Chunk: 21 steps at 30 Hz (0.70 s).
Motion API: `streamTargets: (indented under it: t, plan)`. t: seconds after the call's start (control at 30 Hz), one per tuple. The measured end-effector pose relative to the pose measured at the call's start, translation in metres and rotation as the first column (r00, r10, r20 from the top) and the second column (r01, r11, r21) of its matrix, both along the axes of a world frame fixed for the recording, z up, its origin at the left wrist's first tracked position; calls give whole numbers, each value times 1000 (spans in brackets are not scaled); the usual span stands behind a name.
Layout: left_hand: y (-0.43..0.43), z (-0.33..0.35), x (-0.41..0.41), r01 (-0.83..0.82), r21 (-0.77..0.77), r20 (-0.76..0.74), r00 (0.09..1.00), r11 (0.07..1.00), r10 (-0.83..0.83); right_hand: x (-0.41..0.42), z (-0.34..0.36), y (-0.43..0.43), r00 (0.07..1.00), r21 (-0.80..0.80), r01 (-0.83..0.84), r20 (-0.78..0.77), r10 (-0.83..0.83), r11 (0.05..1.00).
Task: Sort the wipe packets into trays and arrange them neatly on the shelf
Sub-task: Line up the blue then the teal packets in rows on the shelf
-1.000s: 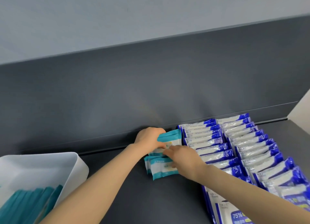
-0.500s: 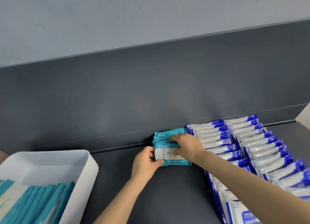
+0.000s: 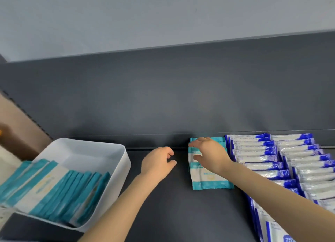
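Observation:
A short row of teal-and-white wipe packets (image 3: 208, 180) lies on the dark shelf (image 3: 163, 205), against the back wall beside the blue packets. My right hand (image 3: 208, 154) rests on top of the teal row with fingers spread and fairly straight. My left hand (image 3: 157, 163) hovers just left of the row, fingers loosely curled, holding nothing. A white tray (image 3: 125, 162) at the left holds several more teal packets (image 3: 59, 192) standing on edge.
Two long rows of blue-and-white wipe packets (image 3: 282, 158) fill the right side of the shelf. The dark back wall (image 3: 163, 96) rises behind everything. A brown cardboard box (image 3: 16, 129) sits at the far left.
My left hand has let go of the teal packets and drawn back to the left. My right hand stays on the row. The view has shifted, showing more of the tray.

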State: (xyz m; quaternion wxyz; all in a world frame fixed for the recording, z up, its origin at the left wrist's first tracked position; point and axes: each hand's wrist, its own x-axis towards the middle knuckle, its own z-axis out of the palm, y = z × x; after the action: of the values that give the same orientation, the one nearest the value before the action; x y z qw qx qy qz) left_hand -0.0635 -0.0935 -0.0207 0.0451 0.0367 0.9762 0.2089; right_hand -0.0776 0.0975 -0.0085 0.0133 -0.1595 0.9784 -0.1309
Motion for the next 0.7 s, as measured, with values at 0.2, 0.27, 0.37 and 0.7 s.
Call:
streamTargets:
  t: [0.2,0.27,0.37,0.7]
  plan:
    - [-78,46,25,-173,-51,-112,980,984,166,3,25,-80,972,-120,-236,-33,234,964]
    - [-111,58,36,-261,-76,-111,961,962,252,5,32,-107,949,-142,-314,-40,312,939]
    - [-167,72,58,-374,-127,-130,925,919,358,9,41,-146,902,-148,-431,-56,428,890]
    - [-292,60,106,-585,-352,-69,794,730,604,10,41,-277,731,-46,-681,30,682,731]
